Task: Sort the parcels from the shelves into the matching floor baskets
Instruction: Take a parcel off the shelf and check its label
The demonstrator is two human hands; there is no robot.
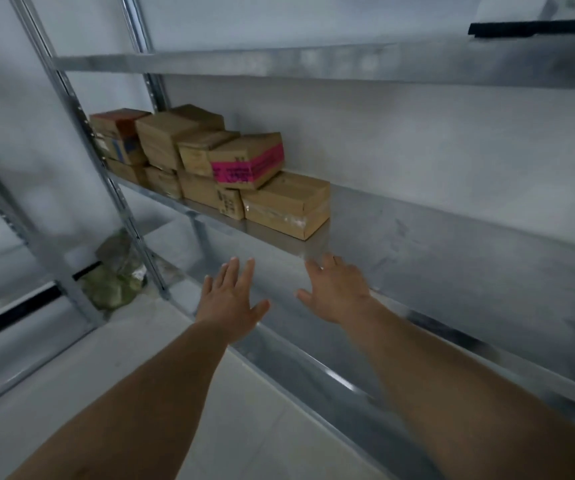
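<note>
In the head view, both arms are stretched toward a metal shelf [435,244]. The left hand [231,299] and right hand [336,292] are spread flat, nothing held. Cardboard parcels [210,168] are stacked at the shelf's left end, one pink-labelled parcel [248,161] on top, apart from both hands.

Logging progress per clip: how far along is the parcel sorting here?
Done: cannot be judged. The right stretch of the shelf holds no parcels, but no baskets are in view.
In hand: nothing. The left hand and right hand are open, reaching toward the shelf.
Left: the stacked parcels at its left end, including the pink-labelled parcel.
</note>
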